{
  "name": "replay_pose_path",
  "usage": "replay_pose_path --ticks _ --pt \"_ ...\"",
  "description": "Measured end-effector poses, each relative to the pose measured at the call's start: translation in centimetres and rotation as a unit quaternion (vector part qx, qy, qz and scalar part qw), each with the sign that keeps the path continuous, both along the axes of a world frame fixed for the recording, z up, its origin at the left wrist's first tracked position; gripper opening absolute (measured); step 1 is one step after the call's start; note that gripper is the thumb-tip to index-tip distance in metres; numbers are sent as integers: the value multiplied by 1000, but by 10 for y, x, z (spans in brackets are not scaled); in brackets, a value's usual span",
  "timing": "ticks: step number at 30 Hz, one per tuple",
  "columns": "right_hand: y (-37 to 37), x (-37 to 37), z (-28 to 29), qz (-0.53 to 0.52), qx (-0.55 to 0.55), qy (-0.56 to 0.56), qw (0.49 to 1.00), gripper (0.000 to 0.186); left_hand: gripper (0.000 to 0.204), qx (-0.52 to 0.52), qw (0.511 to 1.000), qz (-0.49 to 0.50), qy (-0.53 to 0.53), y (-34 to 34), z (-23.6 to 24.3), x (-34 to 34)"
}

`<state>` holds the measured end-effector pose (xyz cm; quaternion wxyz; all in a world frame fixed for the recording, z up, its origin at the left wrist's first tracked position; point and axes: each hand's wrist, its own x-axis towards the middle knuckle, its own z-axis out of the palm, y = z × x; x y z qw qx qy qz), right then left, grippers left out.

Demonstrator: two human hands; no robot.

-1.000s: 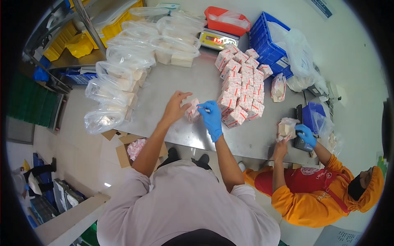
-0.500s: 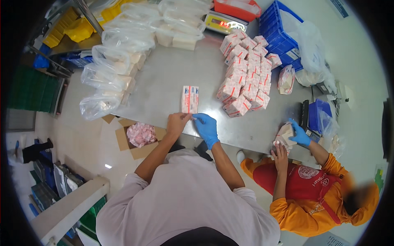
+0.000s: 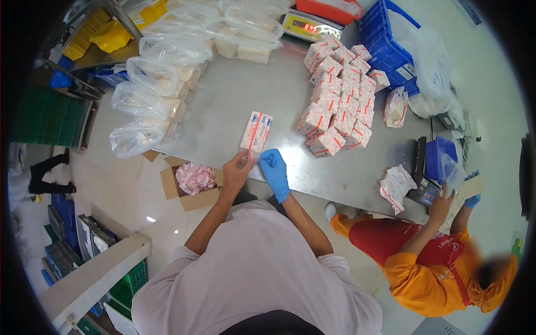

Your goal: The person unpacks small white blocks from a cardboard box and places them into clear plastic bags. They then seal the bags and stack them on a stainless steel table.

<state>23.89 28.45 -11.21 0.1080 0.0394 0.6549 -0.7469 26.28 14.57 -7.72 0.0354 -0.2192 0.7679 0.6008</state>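
Note:
A white-and-pink wrapped block lies lengthwise near the front edge of the steel table. At its near end, my bare left hand pinches the wrapper. My right hand, in a blue glove, is closed at the same end, just right of the left fingertips. Right of the block stands a cluster of several similar wrapped blocks; to the left are rows of clear plastic bags with pale blocks inside.
A co-worker in orange holds a pale block at the right, beside a blue tub and a crumpled wrapper. A yellow scale and blue crate stand behind. A cardboard box sits on the floor.
The block now lies lengthwise with its near end tilted left between my fingers. The co-worker's hands have moved rightward with a pale block, leaving a crumpled wrapper on the table.

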Motion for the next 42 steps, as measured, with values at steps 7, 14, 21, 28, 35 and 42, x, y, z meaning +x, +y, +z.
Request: replay_pose_path --ticks 7,14,21,28,35,42 --pt "1 8 6 -12 92 71 993 40 19 -120 941 -142 283 0 4 -11" --pt "3 -6 9 -142 154 105 972 19 22 -185 974 -88 101 -8 -7 -6" --pt "36 -48 19 -263 148 48 952 18 21 -129 960 -246 36 -14 -22 -9" --pt "35 11 -7 -131 90 6 987 23 82 -372 769 -424 301 -34 52 -98" --pt "59 -18 9 58 190 -33 979 20 80 -368 656 -593 288 -29 22 -146" --pt "37 -12 37 -65 384 217 895 23 71 -406 855 -279 163 -10 17 -99"
